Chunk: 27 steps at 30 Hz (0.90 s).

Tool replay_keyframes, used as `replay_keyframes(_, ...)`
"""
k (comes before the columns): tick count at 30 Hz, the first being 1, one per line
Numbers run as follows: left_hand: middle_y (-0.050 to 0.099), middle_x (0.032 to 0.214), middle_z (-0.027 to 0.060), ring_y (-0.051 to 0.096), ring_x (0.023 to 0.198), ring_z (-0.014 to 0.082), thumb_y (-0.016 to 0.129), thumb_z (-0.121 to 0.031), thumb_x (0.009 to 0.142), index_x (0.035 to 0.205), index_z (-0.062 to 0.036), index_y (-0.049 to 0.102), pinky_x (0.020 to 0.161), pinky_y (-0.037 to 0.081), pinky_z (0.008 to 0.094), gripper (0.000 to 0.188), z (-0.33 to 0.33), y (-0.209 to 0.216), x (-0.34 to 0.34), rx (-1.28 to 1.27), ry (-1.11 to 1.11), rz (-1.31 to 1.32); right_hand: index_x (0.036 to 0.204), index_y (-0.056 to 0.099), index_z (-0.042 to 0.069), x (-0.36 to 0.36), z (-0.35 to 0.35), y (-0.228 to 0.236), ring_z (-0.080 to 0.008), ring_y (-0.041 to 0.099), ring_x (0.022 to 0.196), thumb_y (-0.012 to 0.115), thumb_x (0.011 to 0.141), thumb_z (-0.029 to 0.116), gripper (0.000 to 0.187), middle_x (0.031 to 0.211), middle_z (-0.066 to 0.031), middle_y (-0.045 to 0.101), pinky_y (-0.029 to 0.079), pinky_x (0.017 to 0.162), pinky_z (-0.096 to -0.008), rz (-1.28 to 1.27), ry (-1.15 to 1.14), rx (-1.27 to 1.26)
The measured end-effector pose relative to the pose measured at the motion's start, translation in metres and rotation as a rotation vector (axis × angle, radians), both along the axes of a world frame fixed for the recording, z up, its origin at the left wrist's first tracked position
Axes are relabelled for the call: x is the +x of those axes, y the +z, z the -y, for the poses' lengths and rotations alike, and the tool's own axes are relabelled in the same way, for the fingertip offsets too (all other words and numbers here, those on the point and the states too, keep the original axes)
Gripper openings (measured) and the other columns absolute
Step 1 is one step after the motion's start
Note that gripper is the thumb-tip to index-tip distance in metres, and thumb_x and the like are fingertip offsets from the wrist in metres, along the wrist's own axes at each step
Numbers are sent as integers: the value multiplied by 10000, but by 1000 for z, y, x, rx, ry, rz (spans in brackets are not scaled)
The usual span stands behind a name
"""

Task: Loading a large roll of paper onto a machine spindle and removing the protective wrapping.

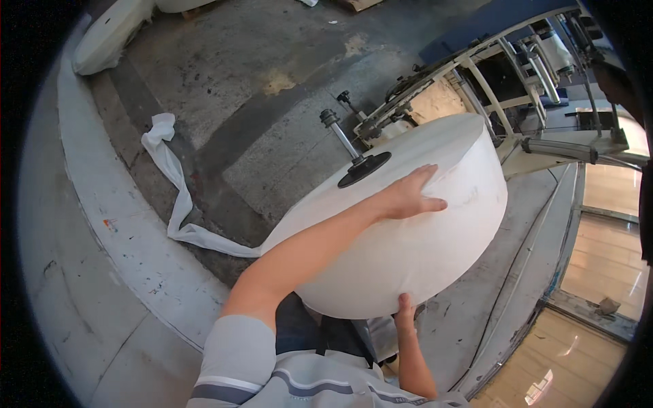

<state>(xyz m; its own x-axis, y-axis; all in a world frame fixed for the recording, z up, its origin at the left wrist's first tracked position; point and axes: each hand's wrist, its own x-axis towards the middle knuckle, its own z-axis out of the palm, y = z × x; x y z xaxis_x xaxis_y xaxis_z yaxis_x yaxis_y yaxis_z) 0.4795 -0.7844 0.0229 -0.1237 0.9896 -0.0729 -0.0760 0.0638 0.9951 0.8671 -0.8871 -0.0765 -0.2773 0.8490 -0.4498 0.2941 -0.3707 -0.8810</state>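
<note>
A big white roll of soft sheet material (408, 238) fills the middle of the view, tilted, with a metal shaft and black end disc (364, 168) sticking out of its core. My left hand (410, 194) lies flat with spread fingers on the roll's upper flat face. My right hand (405, 311) presses against the roll's lower curved edge from underneath. Both hands bear on the roll.
A loose white strip (173, 187) trails from the roll across the stained concrete floor (238, 81). A cream metal machine frame with rollers (517, 88) stands right behind the roll. Another white roll (109, 34) lies at the far left. Wooden flooring (598, 258) shows at right.
</note>
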Motion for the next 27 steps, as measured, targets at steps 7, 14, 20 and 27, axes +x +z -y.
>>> replay_keyframes(7, 248, 1572, 279, 248, 1476, 354, 688, -465, 850, 1512, 68, 241, 1207, 203, 356, 961, -6, 23, -11, -92, -26, -14, 1267, 536, -53, -33, -1, 46, -273, 548, 1137, 706, 876, 387, 612, 1233, -155, 587, 417, 1007, -413, 120, 173, -16)
replay_keyframes(14, 243, 1574, 281, 231, 1481, 360, 694, -403, 881, 1527, 39, 225, 1207, 190, 385, 913, -18, 15, 54, -3, -39, -171, 1232, 558, -32, 21, 11, 36, -267, 571, 1091, 669, 866, 431, 601, 1180, -122, 611, 437, 984, -418, 93, 63, -68)
replay_keyframes(20, 263, 1563, 289, 237, 1469, 411, 652, -490, 862, 1518, 32, 261, 1202, 214, 422, 925, -58, 20, 91, -23, -17, -214, 1279, 529, -10, 83, -12, 2, -234, 543, 1134, 636, 891, 447, 610, 1231, -96, 579, 442, 973, -389, -84, -92, -149)
replay_keyframes(27, 473, 1439, 286, 478, 1343, 340, 736, -495, 817, 1502, 31, 321, 1123, 356, 358, 959, -104, 29, 57, -135, -48, -83, 1277, 530, -13, -10, -68, 73, -192, 564, 1060, 662, 906, 271, 486, 1165, -87, 601, 458, 919, -324, -109, -225, -167)
